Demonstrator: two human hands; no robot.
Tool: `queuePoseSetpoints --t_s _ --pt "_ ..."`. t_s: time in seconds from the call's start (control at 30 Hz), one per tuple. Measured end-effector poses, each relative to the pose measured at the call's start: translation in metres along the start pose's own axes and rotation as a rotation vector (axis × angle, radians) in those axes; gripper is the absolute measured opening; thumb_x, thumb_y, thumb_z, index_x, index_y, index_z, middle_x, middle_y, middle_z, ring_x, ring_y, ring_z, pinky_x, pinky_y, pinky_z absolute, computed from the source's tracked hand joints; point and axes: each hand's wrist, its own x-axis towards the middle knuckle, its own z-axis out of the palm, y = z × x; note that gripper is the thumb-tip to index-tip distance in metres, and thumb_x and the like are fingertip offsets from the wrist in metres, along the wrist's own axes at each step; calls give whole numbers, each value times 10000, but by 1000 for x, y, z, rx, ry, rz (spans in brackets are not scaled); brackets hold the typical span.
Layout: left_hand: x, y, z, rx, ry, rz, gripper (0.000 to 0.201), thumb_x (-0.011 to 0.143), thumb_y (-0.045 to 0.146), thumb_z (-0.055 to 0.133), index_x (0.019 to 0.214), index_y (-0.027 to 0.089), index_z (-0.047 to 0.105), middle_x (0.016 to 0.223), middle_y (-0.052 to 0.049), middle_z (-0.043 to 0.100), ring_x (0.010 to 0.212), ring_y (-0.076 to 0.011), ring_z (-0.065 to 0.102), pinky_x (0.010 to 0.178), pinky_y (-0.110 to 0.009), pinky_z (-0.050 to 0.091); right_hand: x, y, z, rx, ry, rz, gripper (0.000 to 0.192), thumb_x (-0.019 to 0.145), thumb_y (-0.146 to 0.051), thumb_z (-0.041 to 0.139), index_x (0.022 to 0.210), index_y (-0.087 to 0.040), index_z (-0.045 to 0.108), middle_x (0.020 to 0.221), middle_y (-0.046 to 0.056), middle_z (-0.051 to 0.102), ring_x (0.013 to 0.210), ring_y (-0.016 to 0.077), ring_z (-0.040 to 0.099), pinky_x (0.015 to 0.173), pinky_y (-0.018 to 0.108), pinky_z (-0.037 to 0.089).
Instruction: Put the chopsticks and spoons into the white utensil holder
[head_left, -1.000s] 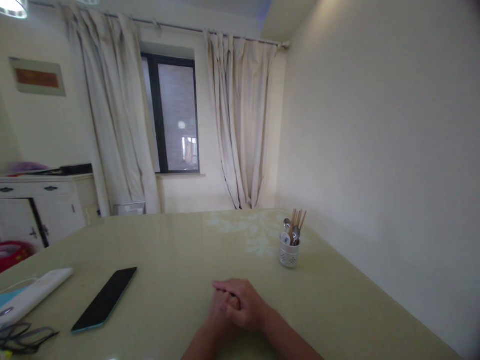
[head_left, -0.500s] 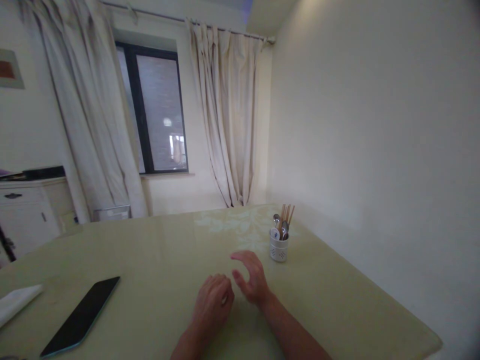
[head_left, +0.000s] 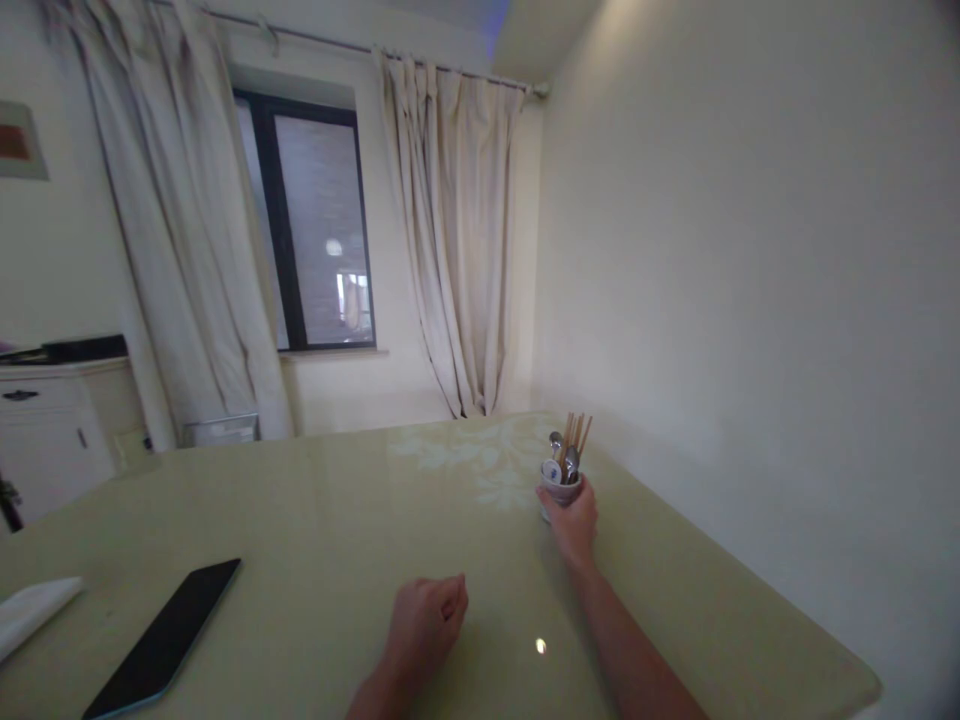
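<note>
At the right of the table, my right hand is wrapped round the near side of a white utensil holder, thumb on its left and fingers on its right. The holder stands upright, its lower part mostly covered by the hand. Wooden chopsticks, metal spoons and a white spoon with a blue mark stick out of its top. My left hand is closed in a loose fist near the table's front middle, apart from the holder. No object shows in it.
A dark flat tablet-like device lies on the pale green table at the left, beside a white folded item. A bare wall runs along the right. Curtains and a window are behind the table.
My right hand has moved right and forward from beside my left hand and closed round the utensil holder. The left hand remains a fist, turned slightly and a little lower in view.
</note>
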Motion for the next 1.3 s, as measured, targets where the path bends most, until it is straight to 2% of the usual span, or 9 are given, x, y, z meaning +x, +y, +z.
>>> queuePoseSetpoints --t_s 0.1,0.3,0.4,0.47,0.6,0.77,0.9,1.07,1.3 --pt "-1 -1 3 -15 -7 -10 372 888 361 423 572 244 265 517 66 234 511 -123 223 601 -326 171 -3 -1 2 -9 -45 10 627 626 -526 813 1135 -205 636 1133 205 757 1091 445 702 926 560 549" --pt "5 3 -1 -214 101 -127 418 935 497 526 648 256 341 579 71 369 561 -133 379 585 -278 268 -31 -24 10 177 -330 -80 632 633 -468 844 1148 -184 611 1105 163 783 988 365 756 882 522 603" --pt "9 7 -5 -469 177 -203 422 843 609 706 939 221 568 845 -6 623 758 -191 592 681 -294 448 -56 -42 12 326 -564 -106 634 689 -439 862 1208 -189 596 1143 144 778 1019 336 753 904 514 607" --pt "11 7 -7 -586 204 -244 666 799 645 755 1247 192 562 1142 -109 684 968 -252 664 793 -357 524 -73 -54 12 375 -713 -124 655 716 -428 884 1254 -193 595 1166 139 773 1040 327 743 909 500 605" --pt "20 0 -16 -806 281 -287 786 873 730 635 1433 195 507 1450 -193 612 1259 -313 642 989 -449 530 -98 -76 7 428 -953 -205 711 738 -431 914 1327 -186 598 1263 151 744 1118 327 711 961 466 569" --pt "37 -7 -50 -1096 430 -400 839 872 847 498 1360 176 621 1341 -188 728 1248 -326 679 1006 -460 535 -117 -91 0 524 -1162 -300 760 682 -430 958 1322 -198 619 1243 114 737 1129 329 687 975 427 544" --pt "52 1 -92 -1135 249 -344 746 854 775 632 1234 141 734 1191 -165 809 1165 -320 728 1075 -466 511 -125 -95 -5 515 -1227 -339 833 639 -447 985 1349 -211 618 1264 108 719 1131 340 676 968 410 539" --pt "77 13 -136 -927 -75 -236 566 812 670 775 1053 160 813 1056 -119 842 1018 -282 760 968 -392 566 -129 -95 -5 525 -1252 -300 893 601 -472 996 1363 -217 608 1287 116 700 1143 344 663 996 431 523" --pt "97 8 -147 -792 -377 -79 451 868 576 770 1047 166 823 1046 -103 844 961 -253 761 876 -346 565 -130 -98 -3 614 -1323 -242 943 619 -554 966 1412 -246 559 1333 116 674 1173 343 648 1000 429 526"
